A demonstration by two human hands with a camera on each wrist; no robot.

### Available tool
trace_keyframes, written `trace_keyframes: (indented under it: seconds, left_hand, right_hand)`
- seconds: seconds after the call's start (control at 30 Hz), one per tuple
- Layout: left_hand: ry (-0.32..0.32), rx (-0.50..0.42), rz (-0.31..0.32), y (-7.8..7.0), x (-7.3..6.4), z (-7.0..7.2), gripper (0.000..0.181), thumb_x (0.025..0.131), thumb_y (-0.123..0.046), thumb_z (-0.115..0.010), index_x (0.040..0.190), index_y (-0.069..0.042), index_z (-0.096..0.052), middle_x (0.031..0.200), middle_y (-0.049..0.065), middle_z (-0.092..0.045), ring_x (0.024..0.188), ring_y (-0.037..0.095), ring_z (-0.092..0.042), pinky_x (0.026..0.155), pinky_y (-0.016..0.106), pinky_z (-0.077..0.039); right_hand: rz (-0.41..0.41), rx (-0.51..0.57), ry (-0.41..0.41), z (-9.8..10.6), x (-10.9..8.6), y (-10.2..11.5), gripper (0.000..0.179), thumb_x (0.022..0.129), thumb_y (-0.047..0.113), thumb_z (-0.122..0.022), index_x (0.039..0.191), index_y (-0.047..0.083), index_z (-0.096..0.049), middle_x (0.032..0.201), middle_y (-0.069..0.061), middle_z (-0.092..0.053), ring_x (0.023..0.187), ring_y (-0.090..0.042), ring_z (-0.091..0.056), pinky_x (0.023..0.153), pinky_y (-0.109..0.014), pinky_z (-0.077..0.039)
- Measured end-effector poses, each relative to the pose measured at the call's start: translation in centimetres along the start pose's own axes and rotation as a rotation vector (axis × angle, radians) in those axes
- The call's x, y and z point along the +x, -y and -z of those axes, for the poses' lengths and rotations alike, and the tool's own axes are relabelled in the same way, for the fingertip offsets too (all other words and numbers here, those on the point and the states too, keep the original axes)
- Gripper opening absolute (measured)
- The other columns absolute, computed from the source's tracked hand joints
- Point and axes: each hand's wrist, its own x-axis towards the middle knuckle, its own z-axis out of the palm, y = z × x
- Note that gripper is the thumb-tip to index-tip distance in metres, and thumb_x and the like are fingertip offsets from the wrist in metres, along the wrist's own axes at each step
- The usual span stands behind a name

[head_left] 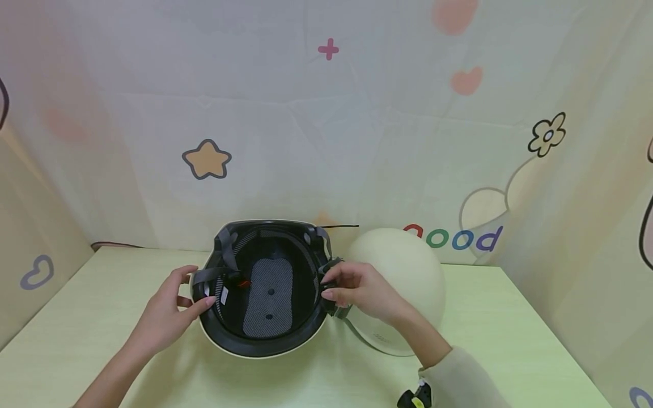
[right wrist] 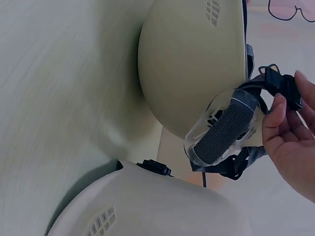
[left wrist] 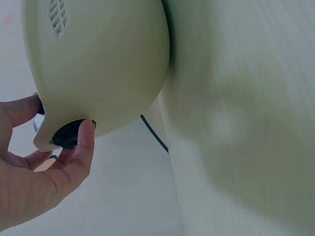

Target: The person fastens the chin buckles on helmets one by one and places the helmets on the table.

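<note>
A cream helmet (left wrist: 108,64) lies upside down on the table, its black lining (head_left: 268,294) facing up with grey straps (head_left: 228,249) inside. At its left side my left hand (head_left: 163,317) grips the rim, with fingertips by a black oval fitting (left wrist: 69,132) on the shell. My right hand (head_left: 364,289) pinches a black strap buckle (right wrist: 285,88) between thumb and fingers at the helmet's right edge. Below that buckle hangs a dark grey strap pad (right wrist: 226,130) in clear plastic. An orange-red piece (head_left: 245,283) shows inside the helmet.
A second cream helmet (head_left: 408,272) sits dome up close on the right, partly behind my right forearm. The pale table (head_left: 510,340) meets a printed curtain (head_left: 326,141) at its back edge. A small black and yellow object (head_left: 415,396) shows beside my right sleeve.
</note>
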Motion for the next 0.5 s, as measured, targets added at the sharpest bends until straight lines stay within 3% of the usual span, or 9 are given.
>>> trace_keyframes:
  seconds: [0.23, 0.5]
  left_hand:
    - [0.001, 0.005, -0.011, 0.04, 0.12, -0.02, 0.069, 0.083, -0.025, -0.068, 0.134, 0.002, -0.029, 0.122, 0.029, -0.043, 0.08, 0.026, -0.059, 0.057, 0.031, -0.044]
    - [0.062, 0.056, -0.042, -0.44, 0.37, 0.77, 0.069, 0.082, -0.027, -0.069, 0.13, 0.003, -0.031, 0.117, 0.028, -0.045, 0.077, 0.023, -0.061, 0.056, 0.031, -0.044]
  right_hand:
    - [-0.005, -0.023, 0.002, 0.09, 0.01, 0.36, 0.027, 0.084, 0.002, -0.062, 0.11, -0.005, -0.06, 0.079, -0.009, -0.057, 0.064, -0.019, -0.056, 0.061, -0.03, -0.05]
    - [-0.037, 0.082, 0.038, 0.33, -0.03, 0.8, 0.028, 0.087, -0.003, -0.057, 0.114, -0.008, -0.056, 0.079, -0.015, -0.061, 0.066, -0.02, -0.06, 0.07, -0.04, -0.052]
